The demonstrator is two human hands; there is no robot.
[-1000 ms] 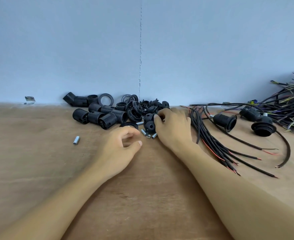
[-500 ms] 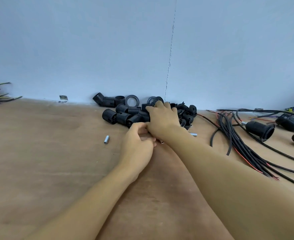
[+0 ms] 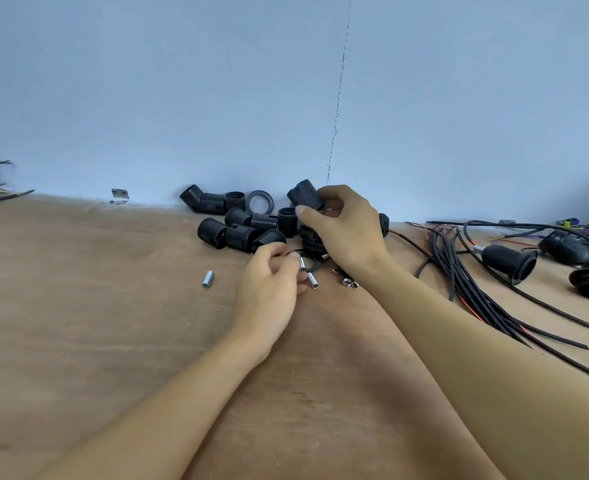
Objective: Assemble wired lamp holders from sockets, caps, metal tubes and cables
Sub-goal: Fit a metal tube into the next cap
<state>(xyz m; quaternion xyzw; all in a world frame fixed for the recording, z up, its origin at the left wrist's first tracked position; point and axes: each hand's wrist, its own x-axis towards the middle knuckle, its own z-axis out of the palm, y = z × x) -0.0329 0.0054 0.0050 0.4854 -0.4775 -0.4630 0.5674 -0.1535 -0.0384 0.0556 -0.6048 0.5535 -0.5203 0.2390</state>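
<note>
The right hand [image 3: 341, 230], flat on the pile of sockets [image 3: 241, 230] half a second ago, is now lifted above it, fingers clamped on one black socket [image 3: 305, 195]. The left hand [image 3: 269, 289] rests low over the tabletop [image 3: 113, 306], fingers curled round two metal tubes [image 3: 312, 281].

Right hand [image 3: 341, 233] holds a black socket [image 3: 305, 195] above the pile [image 3: 241, 232]; left hand [image 3: 269, 289] pinches metal tubes [image 3: 312, 281].

Sockets [image 3: 237, 226] against wall [image 3: 217, 98]; cables [image 3: 466, 271] right; tube [image 3: 208, 279] left.
</note>
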